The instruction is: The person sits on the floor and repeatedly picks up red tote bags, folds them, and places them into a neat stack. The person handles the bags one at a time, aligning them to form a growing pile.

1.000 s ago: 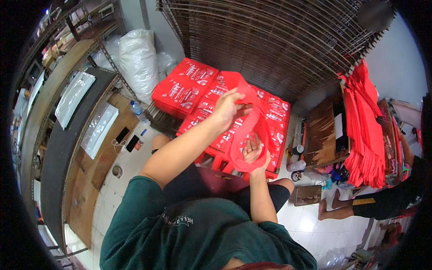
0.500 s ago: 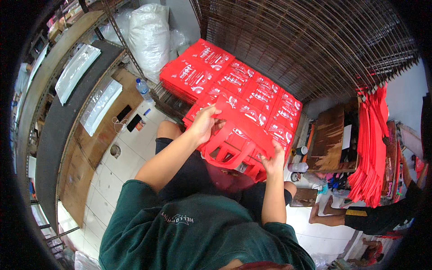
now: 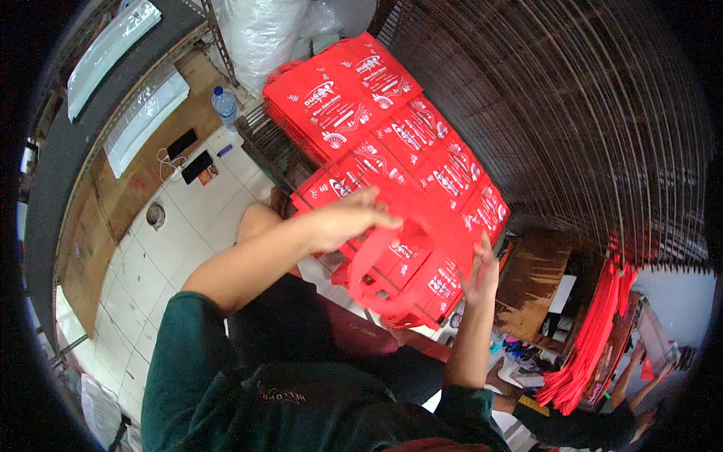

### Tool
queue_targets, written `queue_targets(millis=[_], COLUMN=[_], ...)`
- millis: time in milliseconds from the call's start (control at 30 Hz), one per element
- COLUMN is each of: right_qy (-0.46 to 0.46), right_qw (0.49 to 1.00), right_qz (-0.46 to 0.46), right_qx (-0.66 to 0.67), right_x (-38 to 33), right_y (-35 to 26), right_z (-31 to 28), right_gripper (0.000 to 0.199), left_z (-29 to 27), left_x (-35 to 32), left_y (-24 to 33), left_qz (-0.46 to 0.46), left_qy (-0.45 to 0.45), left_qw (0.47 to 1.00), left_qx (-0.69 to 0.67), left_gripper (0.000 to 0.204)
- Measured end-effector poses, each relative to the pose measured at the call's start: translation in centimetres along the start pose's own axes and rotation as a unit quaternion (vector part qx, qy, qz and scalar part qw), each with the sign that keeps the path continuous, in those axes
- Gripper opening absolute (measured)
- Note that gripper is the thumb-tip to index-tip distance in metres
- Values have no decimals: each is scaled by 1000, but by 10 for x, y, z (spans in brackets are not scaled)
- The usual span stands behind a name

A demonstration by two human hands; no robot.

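Since a moment ago both hands have lowered the red bag (image 3: 407, 260) onto the stack (image 3: 392, 151): left hand (image 3: 343, 218) flat on top, right hand (image 3: 482, 273) open at its edge.

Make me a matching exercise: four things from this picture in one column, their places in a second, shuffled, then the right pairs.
Things:
1. water bottle
2. left hand
3. right hand
4. hanging red bags

Places:
A. lower right, beside a wooden board
B. on top of the red bag stack
C. on the floor left of the stack
D. at the stack's right edge

Pairs: 1-C, 2-B, 3-D, 4-A
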State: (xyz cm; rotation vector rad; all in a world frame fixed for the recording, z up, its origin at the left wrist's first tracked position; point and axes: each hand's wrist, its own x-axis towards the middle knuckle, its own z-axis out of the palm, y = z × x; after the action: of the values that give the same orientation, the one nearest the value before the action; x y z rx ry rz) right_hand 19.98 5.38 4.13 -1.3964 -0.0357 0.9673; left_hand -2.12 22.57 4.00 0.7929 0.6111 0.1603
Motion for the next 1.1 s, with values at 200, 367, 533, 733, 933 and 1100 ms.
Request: queue_targets(millis=[200,367,533,733,933,1100], right_qy=[-91,-109,-117,82,84,109], right_qw=[993,992,992,993,990,987], right_qz=[-73,-65,35,25,-19,-30], right_qx=[16,29,-23,-85,-110,-111], right_x=[143,202,318,387,403,412], right_y=[-30,2,105,193,204,206], right_z=[44,46,-6,-15,-24,-30], right_gripper=[53,52,57,63,61,59], left_z=[-50,-82,-132,-161,-181,-198], left_x=[126,176,253,304,323,345], left_y=[52,46,-5,-49,-80,-114], left_qz=[92,125,71,-13,24,54], left_qy=[-15,-25,67,154,194,246], left_qw=[994,992,994,968,957,931], left_qx=[-49,-18,40,199,215,265], left_gripper=[52,60,67,75,79,80])
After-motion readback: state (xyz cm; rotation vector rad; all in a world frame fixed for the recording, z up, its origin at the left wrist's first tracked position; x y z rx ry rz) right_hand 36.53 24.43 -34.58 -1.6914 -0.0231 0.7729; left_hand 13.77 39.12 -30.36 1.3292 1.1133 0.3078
